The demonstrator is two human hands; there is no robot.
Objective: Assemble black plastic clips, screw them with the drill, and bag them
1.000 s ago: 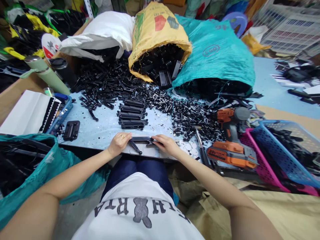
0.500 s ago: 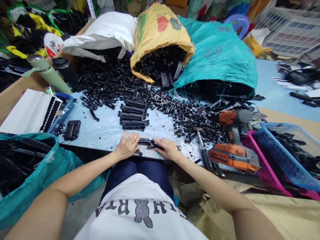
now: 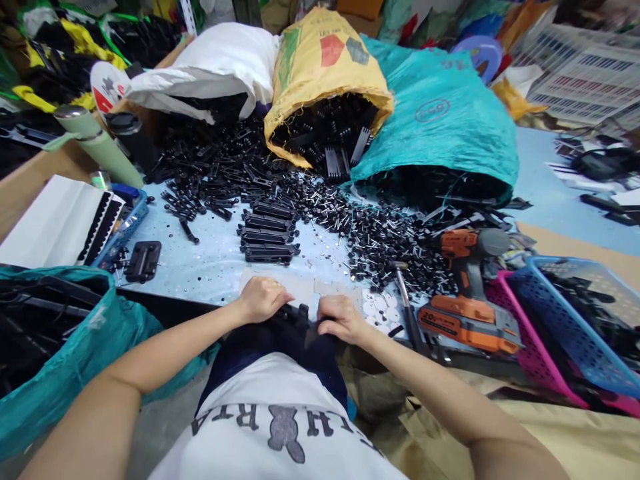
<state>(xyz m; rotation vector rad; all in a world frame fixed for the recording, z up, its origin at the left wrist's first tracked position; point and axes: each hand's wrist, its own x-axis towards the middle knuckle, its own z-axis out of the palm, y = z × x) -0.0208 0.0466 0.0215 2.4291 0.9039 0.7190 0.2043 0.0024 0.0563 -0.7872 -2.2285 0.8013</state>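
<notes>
At the table's front edge, above my lap, my left hand (image 3: 263,300) is curled with its thumb pointing right. It is closed on a black plastic part (image 3: 299,315), blurred against my dark trousers. My right hand (image 3: 343,318) is closed just right of that part, knuckles up; whatever its fingers grip is hidden. Behind the hands a pale flat plate (image 3: 295,288) lies on the blue tabletop (image 3: 215,273). Beyond it several long black assembled parts (image 3: 270,235) lie in a stacked row.
Heaped small black pieces and pins (image 3: 395,243) spread across the back, below a white sack (image 3: 225,60), yellow sack (image 3: 325,73) and teal sack (image 3: 440,113). At right are a hammer (image 3: 407,303), an orange cordless drill (image 3: 467,313) and a blue basket (image 3: 585,333). A teal bag (image 3: 125,333) stands left.
Both hands have drawn back toward my body, bringing the black part off the tabletop to above my lap. The pale plate behind is uncovered. Flat fingers have curled, and the hands are slightly further apart.
</notes>
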